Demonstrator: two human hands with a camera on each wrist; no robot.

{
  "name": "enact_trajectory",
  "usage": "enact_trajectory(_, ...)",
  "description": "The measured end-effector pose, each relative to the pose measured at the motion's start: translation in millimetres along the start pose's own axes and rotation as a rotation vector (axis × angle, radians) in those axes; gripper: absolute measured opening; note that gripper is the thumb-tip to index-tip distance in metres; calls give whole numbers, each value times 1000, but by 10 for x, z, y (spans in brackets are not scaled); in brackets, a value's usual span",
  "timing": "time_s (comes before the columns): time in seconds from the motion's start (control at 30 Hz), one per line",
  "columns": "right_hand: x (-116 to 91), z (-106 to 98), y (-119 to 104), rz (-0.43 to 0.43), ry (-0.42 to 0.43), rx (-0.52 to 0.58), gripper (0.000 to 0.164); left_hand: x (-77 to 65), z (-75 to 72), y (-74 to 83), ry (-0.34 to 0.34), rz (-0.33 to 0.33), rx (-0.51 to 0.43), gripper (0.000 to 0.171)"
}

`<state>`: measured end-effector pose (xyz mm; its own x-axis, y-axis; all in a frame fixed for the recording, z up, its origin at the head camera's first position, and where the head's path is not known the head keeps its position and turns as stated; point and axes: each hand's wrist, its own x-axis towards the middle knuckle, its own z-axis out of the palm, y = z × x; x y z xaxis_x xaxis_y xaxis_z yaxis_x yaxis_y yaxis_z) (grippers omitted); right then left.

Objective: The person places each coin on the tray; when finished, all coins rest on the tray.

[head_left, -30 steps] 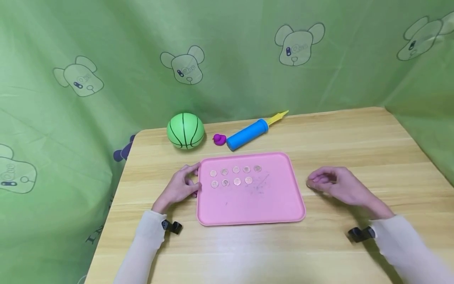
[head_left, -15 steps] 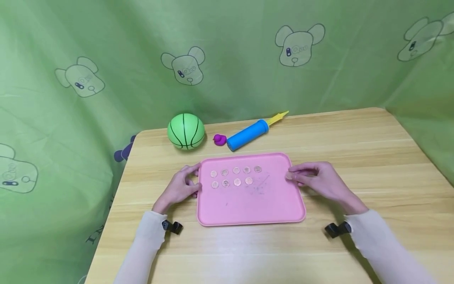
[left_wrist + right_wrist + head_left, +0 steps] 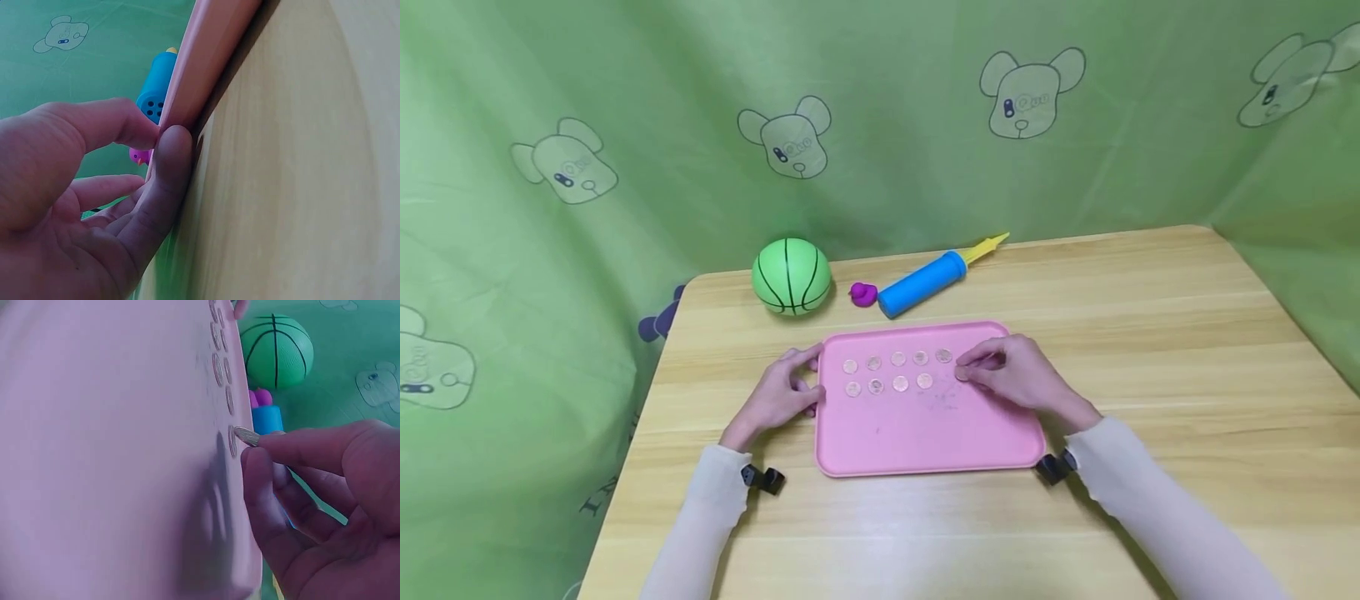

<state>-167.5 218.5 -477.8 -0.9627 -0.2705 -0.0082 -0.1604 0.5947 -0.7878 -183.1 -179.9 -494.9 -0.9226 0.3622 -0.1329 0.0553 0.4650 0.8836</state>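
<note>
A pink tray (image 3: 917, 437) lies on the wooden table. Inside it, several coins form two rows: a back row with a coin (image 3: 898, 358) in its middle, and a front row ending at a coin (image 3: 924, 381). My left hand (image 3: 772, 396) holds the tray's left edge, with thumb and fingers at the rim (image 3: 212, 56) in the left wrist view. Over the tray's right part, my right hand (image 3: 1022, 372) pinches a coin (image 3: 247, 435) between thumb and forefinger. That coin is above the tray floor, near the right end of the back row.
Behind the tray are a green ball (image 3: 792, 277) with black lines, a purple toy duck (image 3: 863, 294) and a blue hand pump (image 3: 922, 283) with a yellow nozzle. A green curtain (image 3: 895, 183) hangs at the table's back. Dark marks (image 3: 942, 402) show on the tray floor.
My right hand has moved left from the table beside the tray, across its right rim and over the tray, carrying the coin. My left hand and the tray have stayed put.
</note>
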Motion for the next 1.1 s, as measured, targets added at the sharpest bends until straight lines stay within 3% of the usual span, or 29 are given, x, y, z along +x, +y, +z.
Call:
enact_trajectory(0.2, 102, 116, -58, -19, -27, -39, 12, 6, 20, -9, -4, -17, 3, 80)
enact_trajectory(0.67, 153, 126, -109, -3, -71, -96, 14, -1, 15, 6, -5, -10, -5, 80)
enact_trajectory(1.1, 82, 50, -164, 15, 0, -109, 11, 28, 22, 32, -4, -8, 17, 81)
